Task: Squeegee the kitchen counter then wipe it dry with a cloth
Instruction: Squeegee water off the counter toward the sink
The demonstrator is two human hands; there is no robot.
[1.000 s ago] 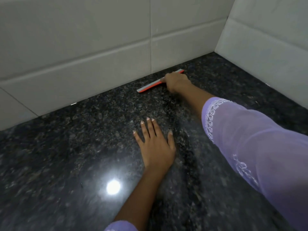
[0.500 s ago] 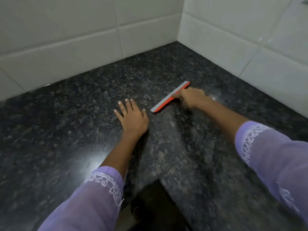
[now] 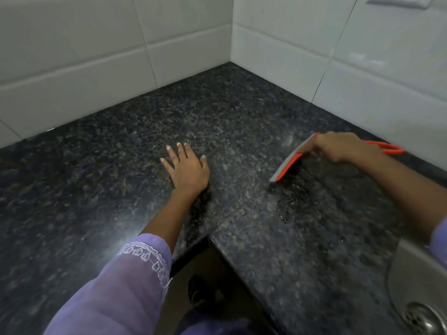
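Head view: right hand (image 3: 338, 146) fingers closed round orange squeegee (image 3: 289, 163), blade on granite bench (image 3: 96, 189) w/ tip nearing right wall edge. Left hand (image 3: 187, 169) flat, fingers spread, holding nothing. Best keep blade pressed flat & drag water (image 3: 294, 199) toward sink (image 3: 416, 286). Sink cut off at frame edge; no cloth visible.

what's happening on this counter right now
A person is squeegeeing a dark granite counter in a tiled corner. The right hand grips an orange squeegee, its blade on the stone, with water beaded on the surface just in front of it. The left hand lies flat, palm down, on the counter and holds nothing. A steel sink sits at the lower right. No drying cloth is in view.
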